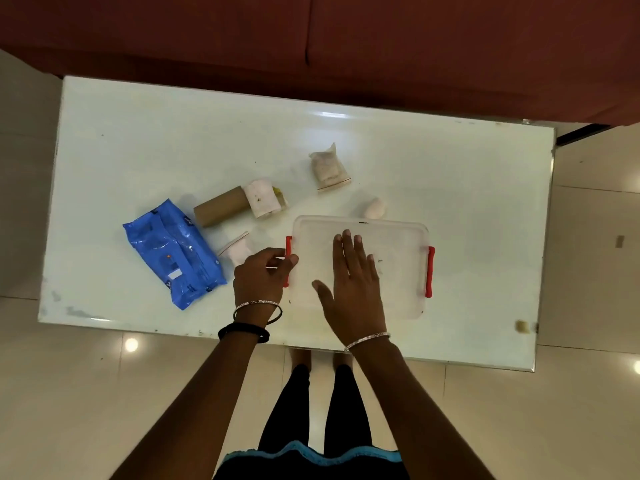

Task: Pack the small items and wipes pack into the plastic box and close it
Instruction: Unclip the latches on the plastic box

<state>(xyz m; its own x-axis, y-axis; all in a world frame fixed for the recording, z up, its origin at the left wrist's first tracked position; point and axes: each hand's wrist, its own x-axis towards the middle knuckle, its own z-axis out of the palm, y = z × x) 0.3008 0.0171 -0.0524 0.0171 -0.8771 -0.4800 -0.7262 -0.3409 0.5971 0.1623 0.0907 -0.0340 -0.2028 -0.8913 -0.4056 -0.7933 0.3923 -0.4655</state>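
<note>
Pressing right hand flat, fingers straight, on lidded plastic box near table front edge; left hand pinches its red latch; wipes pack lies left, outside

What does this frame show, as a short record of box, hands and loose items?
box: lidded, on the table
left hand: grips the left latch
right hand: flat on the box top
right latch: untouched
outside the box: wipes pack, cardboard tube, white packet, big zip bag, small zip bag, white lump
</note>
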